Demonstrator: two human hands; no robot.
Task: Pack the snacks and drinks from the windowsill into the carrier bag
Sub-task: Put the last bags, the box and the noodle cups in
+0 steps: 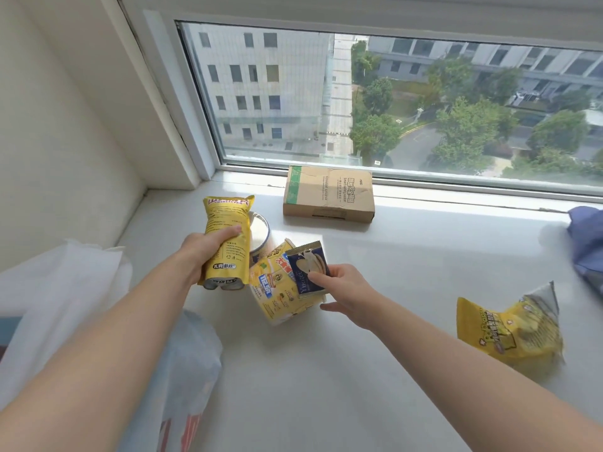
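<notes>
The left hand [208,252] grips a yellow pouch [226,223] round its middle, holding it upright above the windowsill [391,272]. The right hand [346,288] pinches a dark blue sachet [310,269] under its thumb, fingers reaching beside a yellow tub [274,295] that lies tilted on the sill. Behind the pouch stands what may be a round tin [259,231], mostly hidden. A crumpled yellow crisp bag [509,327] lies well apart to the right, a cardboard box [328,199] by the window. The white carrier bag [65,288] sits at the sill's left edge
</notes>
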